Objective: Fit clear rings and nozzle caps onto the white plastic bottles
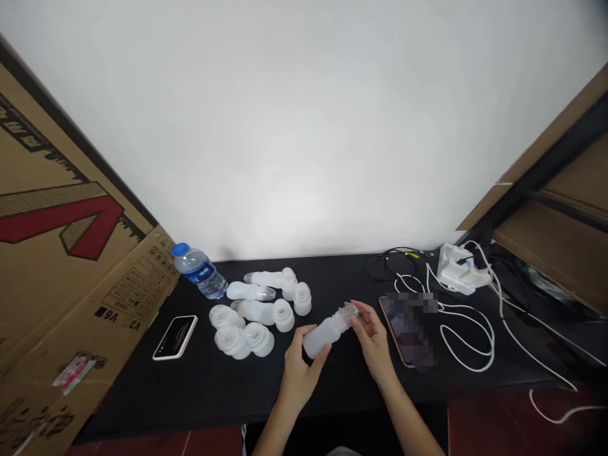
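Note:
My left hand (303,370) is wrapped round the body of a white translucent plastic bottle (323,337), held tilted above the black table. At the bottle's upper right end, the fingers of my right hand (373,339) pinch its clear cap (349,313). Whether the cap is seated or loose I cannot tell. To the left of my hands is a group of similar white bottles. Some lie on their sides, like the bottle (247,291) near the back; others stand upright, like the bottle (259,340) at the front.
A water bottle (202,272) with a blue lid leans by a cardboard box (118,297) at left. A white-framed device (175,337) lies in front of it. Right of my hands are a phone (401,329), looping white cables (491,345) and a power strip (460,271). A white wall (304,139) stands behind.

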Available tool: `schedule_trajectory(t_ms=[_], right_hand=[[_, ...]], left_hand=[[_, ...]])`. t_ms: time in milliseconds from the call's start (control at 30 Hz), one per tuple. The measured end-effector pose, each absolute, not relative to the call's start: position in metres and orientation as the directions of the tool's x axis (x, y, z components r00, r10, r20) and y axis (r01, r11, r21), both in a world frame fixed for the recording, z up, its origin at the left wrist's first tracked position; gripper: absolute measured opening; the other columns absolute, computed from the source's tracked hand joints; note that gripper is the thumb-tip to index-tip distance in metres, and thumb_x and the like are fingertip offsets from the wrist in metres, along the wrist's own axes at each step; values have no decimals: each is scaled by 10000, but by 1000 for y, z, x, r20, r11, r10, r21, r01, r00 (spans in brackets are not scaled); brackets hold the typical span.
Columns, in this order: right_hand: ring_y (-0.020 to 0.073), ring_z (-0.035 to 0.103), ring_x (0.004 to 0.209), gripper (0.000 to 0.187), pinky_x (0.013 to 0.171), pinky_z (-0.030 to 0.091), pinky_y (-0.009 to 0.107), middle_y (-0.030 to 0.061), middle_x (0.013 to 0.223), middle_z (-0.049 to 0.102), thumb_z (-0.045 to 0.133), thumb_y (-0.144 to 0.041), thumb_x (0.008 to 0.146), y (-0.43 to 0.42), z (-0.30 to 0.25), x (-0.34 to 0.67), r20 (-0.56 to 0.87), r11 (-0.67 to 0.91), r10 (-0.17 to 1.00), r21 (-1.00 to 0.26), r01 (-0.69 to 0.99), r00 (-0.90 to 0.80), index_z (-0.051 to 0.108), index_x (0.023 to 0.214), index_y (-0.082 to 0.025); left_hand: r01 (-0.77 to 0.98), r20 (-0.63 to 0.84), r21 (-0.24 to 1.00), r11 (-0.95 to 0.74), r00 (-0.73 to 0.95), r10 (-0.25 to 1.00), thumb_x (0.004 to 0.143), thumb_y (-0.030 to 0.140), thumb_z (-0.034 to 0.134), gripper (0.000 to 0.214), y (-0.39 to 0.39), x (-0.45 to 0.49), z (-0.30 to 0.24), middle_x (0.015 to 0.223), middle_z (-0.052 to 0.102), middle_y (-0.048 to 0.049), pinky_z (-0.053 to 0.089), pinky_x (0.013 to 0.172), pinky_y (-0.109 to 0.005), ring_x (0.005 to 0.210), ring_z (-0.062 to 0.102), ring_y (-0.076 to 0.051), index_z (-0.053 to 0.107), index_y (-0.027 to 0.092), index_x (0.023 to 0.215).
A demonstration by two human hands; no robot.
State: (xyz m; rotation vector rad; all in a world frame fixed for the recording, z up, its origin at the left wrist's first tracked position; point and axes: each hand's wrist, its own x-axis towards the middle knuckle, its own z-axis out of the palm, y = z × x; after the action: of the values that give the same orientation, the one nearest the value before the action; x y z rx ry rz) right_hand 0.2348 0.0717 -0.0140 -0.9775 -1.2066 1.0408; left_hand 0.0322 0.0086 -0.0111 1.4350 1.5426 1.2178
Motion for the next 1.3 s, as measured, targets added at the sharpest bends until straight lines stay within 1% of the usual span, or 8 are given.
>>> schedule_trajectory(t_ms=[133,300,567,767,933,1033,1133,1300], right_hand=[[347,736,1295,421,1042,650,521,162,1433,735,764,-482,1009,64,-20,231,234,234,972,-961,-144,16,694,1368,-273],[349,627,1426,781,1058,627,478,145,1589,608,965,-388,822,52,-27,223,224,221,974,-967,-127,-13,583,1499,-317],[278,789,1082,684,902,679,427,98,1317,724,982,-398,788,48,-33,209,136,138,990,-948,-288,27,535,1298,-311],[277,795,1092,958,978,654,470,88,1224,767,883,-414,912,42,-22,203,156,116,980,-954,-277,-127,257,1636,-360],[301,803,1055,988,933,676,481,140,1246,752,717,-517,1024,41,-39,222,226,226,974,-973,56,-4,99,1759,-287],[381,795,1107,1022,861,691,514,262,1483,634,701,-587,1009,47,-57,237,375,311,924,-853,419,79,127,1768,-215],[425,762,1182,1018,883,676,573,297,1570,557,676,-560,1035,55,-56,242,524,421,852,-689,590,3,85,1777,-190],[384,682,1315,911,1089,582,609,186,1416,690,636,-462,1079,74,-22,236,587,502,804,-586,636,-94,104,1780,-225]], left_hand=[[360,115,931,-54,-150,982,971,526,722,429,7,33,-13,1200,772,-118,609,943,-437,1089,756,-306,664,227,1272],[388,148,917,-93,-115,982,1033,483,643,407,3,35,-20,1295,713,-155,590,996,-470,1166,726,-312,588,216,1335],[368,182,917,-150,-52,982,1062,471,616,399,0,34,-27,1349,650,-161,568,1050,-482,1225,692,-304,526,227,1365],[376,220,907,-191,-34,975,1092,410,588,373,-1,38,-16,1450,612,-170,574,1096,-485,1325,666,-300,507,242,1415],[599,382,739,-309,5,924,1074,281,614,467,-19,36,0,1513,605,-148,565,1148,-503,1414,620,-301,494,290,1525],[744,532,587,-320,-57,845,1051,174,619,418,-33,23,24,1399,673,-126,587,1085,-461,1323,665,-278,555,280,1449],[869,699,398,-294,-79,711,1029,89,631,384,-30,4,61,1264,721,-104,564,1029,-419,1190,709,-253,607,261,1371],[972,542,232,-50,-86,836,1023,277,718,506,13,-17,120,1437,668,-167,501,1040,-498,1333,646,-356,536,231,1494]])
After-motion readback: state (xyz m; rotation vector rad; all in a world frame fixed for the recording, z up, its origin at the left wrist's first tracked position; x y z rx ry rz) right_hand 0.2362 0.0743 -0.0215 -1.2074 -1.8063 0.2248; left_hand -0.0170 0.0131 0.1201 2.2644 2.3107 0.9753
